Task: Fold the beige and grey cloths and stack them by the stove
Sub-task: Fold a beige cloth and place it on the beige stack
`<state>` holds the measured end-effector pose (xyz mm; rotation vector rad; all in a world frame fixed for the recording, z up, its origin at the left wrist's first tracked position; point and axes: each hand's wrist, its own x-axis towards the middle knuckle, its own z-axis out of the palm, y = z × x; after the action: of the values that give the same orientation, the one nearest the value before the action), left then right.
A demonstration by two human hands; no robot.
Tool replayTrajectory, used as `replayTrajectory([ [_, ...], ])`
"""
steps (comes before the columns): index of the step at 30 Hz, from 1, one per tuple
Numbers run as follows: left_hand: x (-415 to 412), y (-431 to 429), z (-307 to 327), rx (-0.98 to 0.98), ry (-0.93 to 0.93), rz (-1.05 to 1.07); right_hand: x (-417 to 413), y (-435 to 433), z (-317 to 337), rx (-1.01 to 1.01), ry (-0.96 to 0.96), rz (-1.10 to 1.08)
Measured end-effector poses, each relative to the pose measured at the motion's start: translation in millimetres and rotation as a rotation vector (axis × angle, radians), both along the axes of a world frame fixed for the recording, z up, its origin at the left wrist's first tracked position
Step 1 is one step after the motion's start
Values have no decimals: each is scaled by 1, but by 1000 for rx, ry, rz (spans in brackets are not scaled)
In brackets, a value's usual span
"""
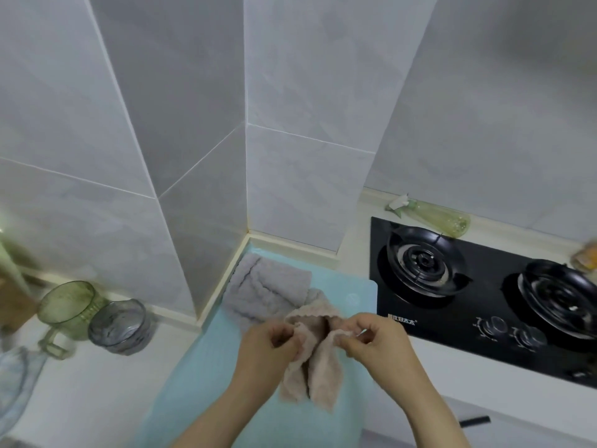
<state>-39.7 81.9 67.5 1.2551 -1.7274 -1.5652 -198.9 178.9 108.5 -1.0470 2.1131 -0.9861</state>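
A beige cloth (315, 360) hangs crumpled between my two hands above a light blue mat (206, 383). My left hand (268, 344) pinches its upper left edge and my right hand (371, 337) pinches its upper right edge. The cloth's lower part droops in two bunched folds toward the mat. Behind it a grey cloth (261, 289) lies loosely rumpled on the far end of the mat, in the wall corner. The black gas stove (484, 302) sits right of the mat.
A green glass mug (68, 308) and a grey glass bowl (119, 324) stand on the white counter at left. A green spray bottle (433, 216) lies behind the stove by the wall. Tiled walls close in the corner behind the mat.
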Motion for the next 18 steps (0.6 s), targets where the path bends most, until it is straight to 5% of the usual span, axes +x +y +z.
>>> replayTrajectory([
  [4, 1, 5, -4, 18, -12, -34, 0, 3, -8, -4, 142, 58],
  [18, 13, 2, 24, 3, 73, 34, 15, -7, -1, -246, 97, 54],
])
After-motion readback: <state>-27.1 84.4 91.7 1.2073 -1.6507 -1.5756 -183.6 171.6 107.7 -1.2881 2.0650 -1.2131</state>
